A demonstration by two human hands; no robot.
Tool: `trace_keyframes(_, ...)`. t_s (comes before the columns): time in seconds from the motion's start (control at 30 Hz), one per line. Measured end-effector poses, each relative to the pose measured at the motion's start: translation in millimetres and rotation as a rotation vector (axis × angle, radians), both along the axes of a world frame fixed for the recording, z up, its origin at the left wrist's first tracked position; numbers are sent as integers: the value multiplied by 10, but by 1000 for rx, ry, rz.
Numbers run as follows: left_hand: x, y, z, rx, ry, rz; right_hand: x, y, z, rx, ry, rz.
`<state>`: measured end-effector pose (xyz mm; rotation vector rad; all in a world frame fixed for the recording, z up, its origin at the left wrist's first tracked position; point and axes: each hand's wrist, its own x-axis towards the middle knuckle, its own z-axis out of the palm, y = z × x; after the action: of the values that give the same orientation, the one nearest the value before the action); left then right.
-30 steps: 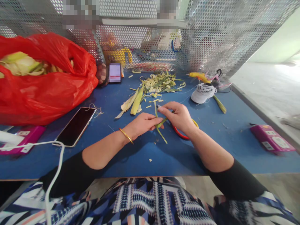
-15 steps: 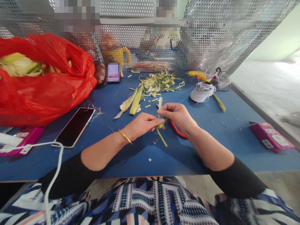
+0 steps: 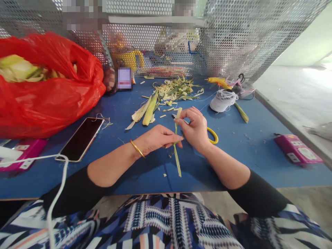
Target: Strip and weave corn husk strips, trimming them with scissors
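Note:
My left hand, with a gold bangle at its wrist, pinches the middle of a pale green strip of corn husk. Its lower end hangs down over the blue table. My right hand is closed with thumb and forefinger near the strip's upper end. Beneath the right hand lie scissors with a yellow handle loop; their blade tip shows left of the fingers and the rest is covered. Larger husk leaves and a heap of cut husk pieces lie beyond my hands.
A red plastic bag of husks fills the left side. Near it are a phone and a white cable. A white thread spool and a magenta box are at right. A perforated metal screen backs the table.
The strip now hangs straighter and lower below my left hand. My right hand has shifted slightly left and up, uncovering the yellow scissor loop; the red loop is now hidden.

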<state>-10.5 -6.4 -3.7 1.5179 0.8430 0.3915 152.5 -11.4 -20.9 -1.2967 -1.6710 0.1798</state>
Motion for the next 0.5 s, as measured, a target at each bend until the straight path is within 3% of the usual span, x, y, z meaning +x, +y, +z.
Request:
trace_keyframes(0.1,13,-11,3,-47,-15,20,35,32,3,-33,6,20)
trace_keyframes(0.2,36,-7,-14,-123,-77,170,108,104,10,-133,85,12)
trace_keyframes(0.37,42,41,-28,-195,-159,339,160,185,-6,-222,477,-144)
trace_keyframes(0.43,32,54,-21,-196,-176,359,136,166,-1,-367,632,-115)
trace_keyframes(0.5,25,58,-12,-191,-173,379,101,125,20,-561,721,16)
